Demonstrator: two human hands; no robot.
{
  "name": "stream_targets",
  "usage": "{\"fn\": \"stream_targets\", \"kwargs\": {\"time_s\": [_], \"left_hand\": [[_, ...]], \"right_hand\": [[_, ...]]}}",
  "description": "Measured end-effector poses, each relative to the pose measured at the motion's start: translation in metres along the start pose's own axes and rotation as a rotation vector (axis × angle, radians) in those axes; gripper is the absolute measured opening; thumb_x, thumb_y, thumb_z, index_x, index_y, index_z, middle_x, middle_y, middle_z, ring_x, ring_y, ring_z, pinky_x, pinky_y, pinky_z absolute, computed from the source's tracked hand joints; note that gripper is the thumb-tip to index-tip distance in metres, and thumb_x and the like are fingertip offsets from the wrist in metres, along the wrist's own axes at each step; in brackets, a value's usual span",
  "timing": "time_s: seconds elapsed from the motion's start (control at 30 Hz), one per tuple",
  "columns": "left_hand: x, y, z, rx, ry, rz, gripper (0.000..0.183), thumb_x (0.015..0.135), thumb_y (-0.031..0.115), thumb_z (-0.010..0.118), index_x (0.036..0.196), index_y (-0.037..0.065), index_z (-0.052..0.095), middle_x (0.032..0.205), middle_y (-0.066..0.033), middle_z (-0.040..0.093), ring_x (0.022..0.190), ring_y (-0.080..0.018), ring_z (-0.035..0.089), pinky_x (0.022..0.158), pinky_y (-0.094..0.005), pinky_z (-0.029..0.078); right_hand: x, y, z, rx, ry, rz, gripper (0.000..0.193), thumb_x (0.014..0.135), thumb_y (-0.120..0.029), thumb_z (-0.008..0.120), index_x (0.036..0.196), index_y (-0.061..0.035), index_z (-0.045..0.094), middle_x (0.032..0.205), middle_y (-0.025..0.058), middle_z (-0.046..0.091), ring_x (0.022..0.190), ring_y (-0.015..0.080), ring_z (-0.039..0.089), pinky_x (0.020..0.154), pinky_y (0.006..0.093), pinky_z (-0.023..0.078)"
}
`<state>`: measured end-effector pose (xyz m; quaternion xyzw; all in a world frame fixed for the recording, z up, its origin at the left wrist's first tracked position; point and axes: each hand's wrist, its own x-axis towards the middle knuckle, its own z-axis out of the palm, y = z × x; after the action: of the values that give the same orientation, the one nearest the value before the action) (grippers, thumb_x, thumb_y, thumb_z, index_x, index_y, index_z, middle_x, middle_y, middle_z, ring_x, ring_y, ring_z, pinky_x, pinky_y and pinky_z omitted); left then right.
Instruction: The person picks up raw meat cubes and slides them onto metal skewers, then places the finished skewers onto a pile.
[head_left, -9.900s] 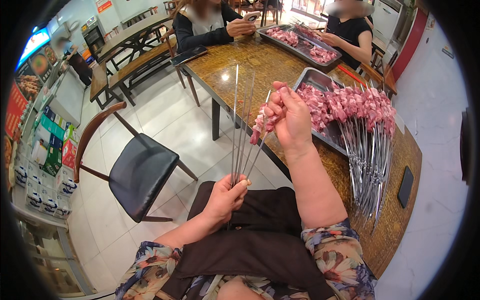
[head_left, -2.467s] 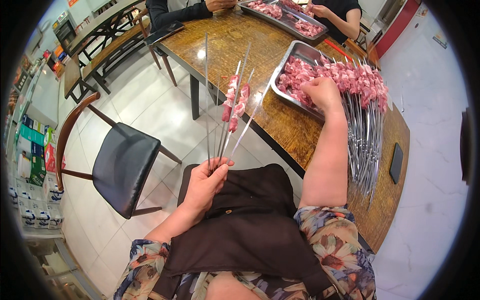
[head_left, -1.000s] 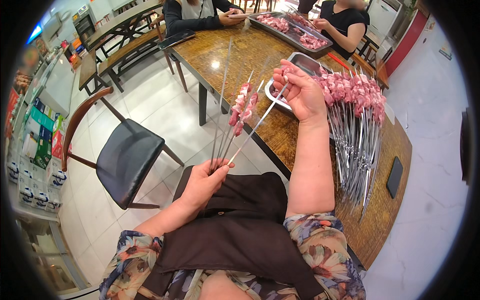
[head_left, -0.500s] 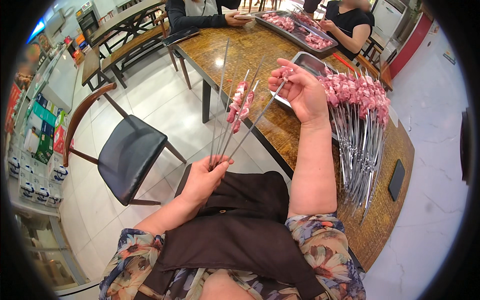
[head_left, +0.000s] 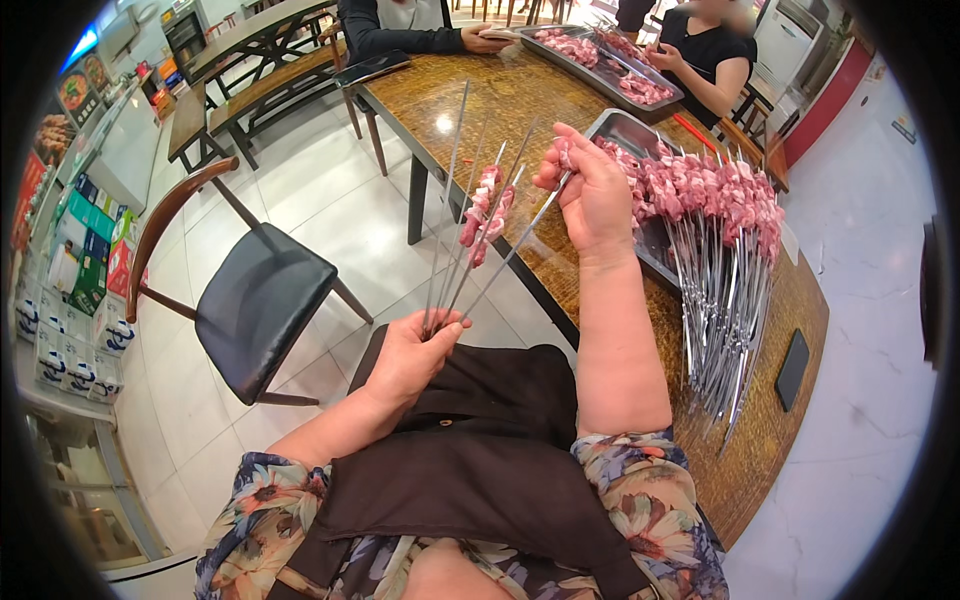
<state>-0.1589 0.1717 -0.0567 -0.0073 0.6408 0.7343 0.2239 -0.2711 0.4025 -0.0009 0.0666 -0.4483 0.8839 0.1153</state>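
Observation:
My left hand [head_left: 412, 350] grips the lower ends of several thin metal skewers [head_left: 447, 215] that fan upward; two of them carry pieces of raw pink meat [head_left: 483, 210]. My right hand [head_left: 591, 190] is raised over the table edge and pinches a piece of meat [head_left: 566, 152] at the upper end of one skewer. A dark apron covers my lap below both hands.
Finished meat skewers [head_left: 720, 260] lie piled on the wooden table [head_left: 500, 100], their tips over a metal tray [head_left: 615, 128]. A dark phone [head_left: 792, 368] lies near the table's right edge. Two people sit at the far end by another meat tray [head_left: 600, 60]. A black chair [head_left: 255, 305] stands to the left.
My right hand came back from the tray with a piece of meat and now holds it at a skewer's tip. The left hand keeps the bundle in about the same place.

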Motion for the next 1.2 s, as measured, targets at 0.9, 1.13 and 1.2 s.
{"fn": "stream_targets", "kwargs": {"time_s": [0.9, 1.13, 1.2], "left_hand": [[0.008, 0.015, -0.012, -0.041, 0.0, 0.158, 0.015, 0.088, 0.011, 0.058, 0.097, -0.001, 0.059, 0.06, 0.0052, 0.045, 0.044, -0.0009, 0.034, 0.04, -0.0163, 0.024], [0.006, 0.005, -0.015, -0.009, -0.045, 0.08, 0.018, 0.087, 0.011, 0.059, 0.098, -0.003, 0.058, 0.06, 0.0029, 0.046, 0.044, -0.0025, 0.035, 0.04, -0.0175, 0.025], [0.005, 0.006, -0.013, -0.012, -0.048, 0.029, 0.017, 0.087, 0.011, 0.058, 0.097, -0.002, 0.058, 0.06, 0.0029, 0.046, 0.044, -0.0027, 0.035, 0.04, -0.0175, 0.024]], "right_hand": [[-0.002, -0.02, -0.007, -0.19, 0.014, 0.399, 0.053, 0.092, -0.051, 0.039, 0.093, -0.001, 0.058, 0.074, 0.0116, 0.063, 0.065, 0.022, 0.065, 0.057, 0.0286, 0.052], [-0.002, -0.017, -0.009, 0.08, -0.089, 0.258, 0.031, 0.094, -0.03, 0.047, 0.099, -0.0002, 0.055, 0.089, 0.0147, 0.065, 0.083, 0.0234, 0.065, 0.073, 0.0355, 0.054], [-0.003, -0.018, -0.009, 0.052, -0.086, 0.228, 0.027, 0.094, -0.026, 0.047, 0.099, 0.0001, 0.054, 0.091, 0.0153, 0.064, 0.083, 0.0232, 0.065, 0.074, 0.0354, 0.054]]}}
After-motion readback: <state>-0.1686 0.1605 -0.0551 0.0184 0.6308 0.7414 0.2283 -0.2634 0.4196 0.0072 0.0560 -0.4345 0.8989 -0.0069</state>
